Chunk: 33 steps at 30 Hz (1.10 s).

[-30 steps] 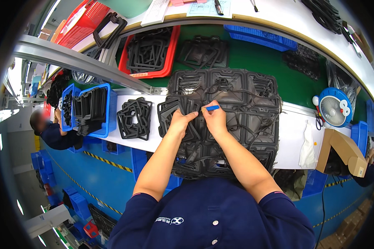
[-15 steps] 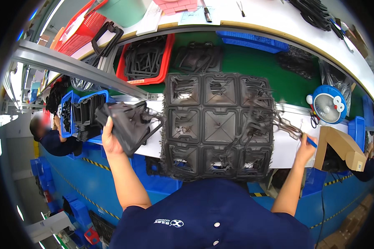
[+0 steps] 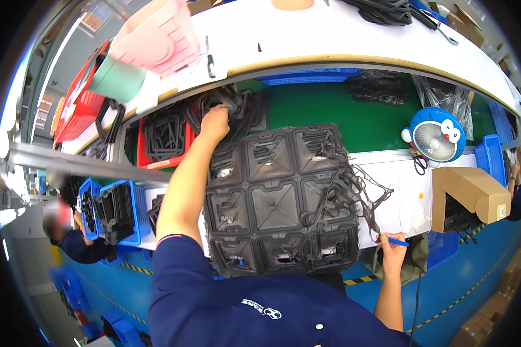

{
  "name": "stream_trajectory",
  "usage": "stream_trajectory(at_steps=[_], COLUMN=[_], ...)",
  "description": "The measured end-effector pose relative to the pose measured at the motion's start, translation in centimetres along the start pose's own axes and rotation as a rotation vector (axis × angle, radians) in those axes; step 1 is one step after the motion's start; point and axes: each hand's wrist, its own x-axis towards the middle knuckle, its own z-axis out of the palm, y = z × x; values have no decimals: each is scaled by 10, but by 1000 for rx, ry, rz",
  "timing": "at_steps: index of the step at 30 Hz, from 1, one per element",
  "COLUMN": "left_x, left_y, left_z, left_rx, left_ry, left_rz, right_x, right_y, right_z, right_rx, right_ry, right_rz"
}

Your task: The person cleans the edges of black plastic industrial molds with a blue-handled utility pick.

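Strands of thin black plastic, probably light, limp and best gripped where bunched, trail from a black nine-panel moulded sheet to the right hand, pinching a slim blue tool, while the left hand at black rectangular frames shows no clear grip.

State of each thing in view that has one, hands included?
Left hand: at black frames, grip unclear
Right hand: closed on blue tool
Nine-section black sheet: laid out
Loose strands: tangled
Red bin: uncovered, holding more frames
Cardboard box: open
Fan: running or off unclear
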Motion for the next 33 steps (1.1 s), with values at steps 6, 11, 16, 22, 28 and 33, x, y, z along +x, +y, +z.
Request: stream_trajectory(at_steps=[6,11,16,22,28,33], left_x=[1,-18,-58,-156,-249,-279], left_y=[-4,11,-7,127,258,315], left_z=[90,77,59,30,33,48], left_rx=[69,119,-9,-530,-947,-867], left_ry=[-185,69,234,251,-241,-695], left_rz=[0,-13,-122,53,173,252], right_x=[-3,-13,-40,-98,-138,-118], right_y=[1,-27,-28,-61,-106,-107], right_z=[-7,-36,-105,-221,-309,-315], right_rx=[50,111,193,207,224,221], right_ry=[-38,-40,-29,234,304,340], right_rz=[93,260,429,296,-37,-90])
